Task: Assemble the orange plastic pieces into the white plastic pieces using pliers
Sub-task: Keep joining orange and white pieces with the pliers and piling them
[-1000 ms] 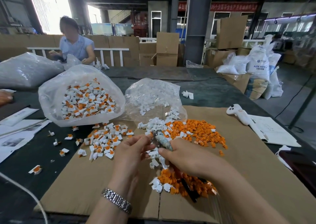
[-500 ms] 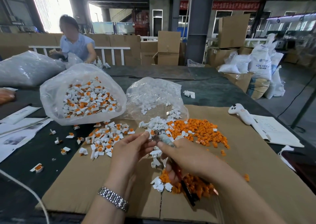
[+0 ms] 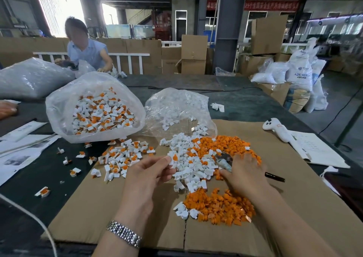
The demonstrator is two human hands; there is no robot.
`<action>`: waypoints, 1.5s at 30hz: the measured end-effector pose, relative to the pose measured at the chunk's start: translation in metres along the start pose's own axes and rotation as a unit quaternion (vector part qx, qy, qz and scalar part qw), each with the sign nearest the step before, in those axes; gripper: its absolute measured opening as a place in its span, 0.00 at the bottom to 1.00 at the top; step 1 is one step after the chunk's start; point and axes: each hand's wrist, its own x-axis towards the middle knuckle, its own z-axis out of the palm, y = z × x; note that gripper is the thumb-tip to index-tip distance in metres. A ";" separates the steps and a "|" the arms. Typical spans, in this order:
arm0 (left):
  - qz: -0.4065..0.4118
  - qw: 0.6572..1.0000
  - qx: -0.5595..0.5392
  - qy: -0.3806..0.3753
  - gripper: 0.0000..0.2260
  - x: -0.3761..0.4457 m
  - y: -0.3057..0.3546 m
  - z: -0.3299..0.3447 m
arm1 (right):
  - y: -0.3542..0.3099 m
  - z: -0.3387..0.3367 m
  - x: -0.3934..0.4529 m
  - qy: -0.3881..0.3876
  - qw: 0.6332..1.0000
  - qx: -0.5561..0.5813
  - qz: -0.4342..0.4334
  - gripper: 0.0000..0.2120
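My left hand [image 3: 146, 175] pinches a white piece with an orange insert [image 3: 172, 159] between thumb and fingertips, above the cardboard sheet [image 3: 110, 205]. My right hand [image 3: 245, 173] grips the pliers [image 3: 224, 161], whose jaws point left over the loose white pieces [image 3: 193, 166]; a dark handle [image 3: 275, 177] sticks out to its right. Orange pieces lie in two heaps, one behind my right hand [image 3: 222, 143] and one nearer me [image 3: 218, 205]. Assembled white-and-orange pieces [image 3: 122, 157] are scattered to the left.
A clear bag of assembled pieces [image 3: 96, 109] and a clear bag of white pieces [image 3: 176, 109] stand behind. A white controller [image 3: 277, 129] and papers [image 3: 318, 150] lie at the right, more papers [image 3: 21, 150] at the left. Another person [image 3: 86, 48] works across the table.
My hands have drawn apart. The left carries the assembled piece leftward, and the right has moved right with the pliers over the orange heap.
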 end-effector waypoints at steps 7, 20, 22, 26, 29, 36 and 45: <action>-0.010 0.998 0.063 -0.016 0.05 0.006 -0.009 -0.004 | 0.002 0.009 0.005 0.022 0.999 0.032 -0.024 0.30; 0.043 0.966 0.248 -0.056 0.05 0.008 -0.008 0.003 | -0.055 -0.017 -0.032 0.071 0.883 0.277 -0.372 0.05; 0.049 0.966 0.250 -0.049 0.05 0.006 -0.010 0.004 | -0.056 -0.018 -0.034 0.083 0.887 0.246 -0.382 0.06; 0.066 0.963 0.259 -0.032 0.06 0.004 -0.014 0.007 | -0.057 -0.018 -0.039 0.103 0.897 0.185 -0.389 0.09; 0.073 0.962 0.261 -0.025 0.07 0.002 -0.015 0.011 | -0.059 -0.016 -0.041 0.101 0.907 0.151 -0.380 0.11; 0.075 0.959 0.271 -0.017 0.06 0.001 -0.018 0.010 | -0.058 -0.010 -0.040 0.083 0.918 0.180 -0.343 0.08; 0.152 0.875 0.416 0.194 0.12 0.025 -0.003 -0.037 | 0.004 -0.012 -0.011 0.093 0.972 0.118 -0.179 0.04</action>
